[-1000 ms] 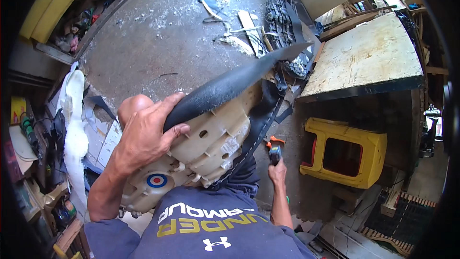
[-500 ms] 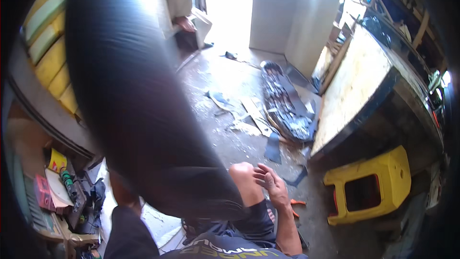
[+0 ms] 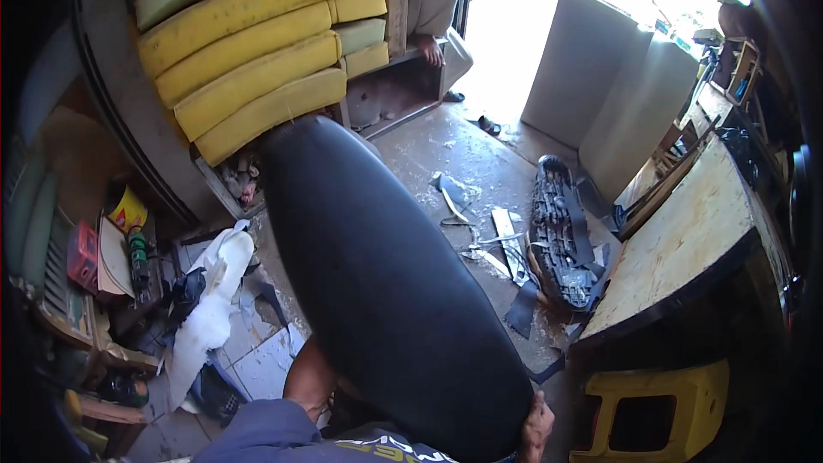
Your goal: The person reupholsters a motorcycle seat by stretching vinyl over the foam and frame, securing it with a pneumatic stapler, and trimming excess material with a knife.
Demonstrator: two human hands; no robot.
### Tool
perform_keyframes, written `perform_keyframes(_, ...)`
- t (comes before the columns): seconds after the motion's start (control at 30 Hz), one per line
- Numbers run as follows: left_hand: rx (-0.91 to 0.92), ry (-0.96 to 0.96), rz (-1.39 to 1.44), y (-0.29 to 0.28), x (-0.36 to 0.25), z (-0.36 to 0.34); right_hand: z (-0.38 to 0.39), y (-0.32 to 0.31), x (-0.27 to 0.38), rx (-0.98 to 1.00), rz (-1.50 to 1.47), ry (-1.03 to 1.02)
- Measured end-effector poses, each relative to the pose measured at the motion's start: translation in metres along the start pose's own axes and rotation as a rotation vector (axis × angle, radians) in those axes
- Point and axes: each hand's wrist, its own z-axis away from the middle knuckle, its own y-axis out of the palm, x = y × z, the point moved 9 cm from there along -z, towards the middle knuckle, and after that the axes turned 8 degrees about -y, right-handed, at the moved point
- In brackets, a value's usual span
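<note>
A long black vinyl-covered seat fills the middle of the view, cover side up, with its narrow end pointing away from me. My left hand comes out of a blue sleeve and holds the seat's near left edge from below, fingers tucked out of sight. My right hand grips the near right corner of the seat, only the knuckles showing. The seat hides my lap and the floor straight ahead.
Yellow foam cushions are stacked at the back left above a cluttered tool shelf. White padding lies on the floor to the left. A bare black seat base and scraps lie ahead. A wooden workbench and yellow stool stand right. A person sits by the doorway.
The seat has been turned over: its pale ribbed underside faced me, now the black cover does. My right hand, earlier holding an orange-handled tool, is now on the seat's corner.
</note>
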Motion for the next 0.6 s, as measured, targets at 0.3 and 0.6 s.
perform_keyframes(0.3,0.38,-0.361,0.377,-0.027,-0.018,0.061,0.032,-0.071,0.089,-0.055,0.165,-0.054)
perform_keyframes(0.6,-0.253,0.076,-0.285,-0.102,0.028,0.182,0.085,-0.118,-0.014,-0.086,0.472,-0.026)
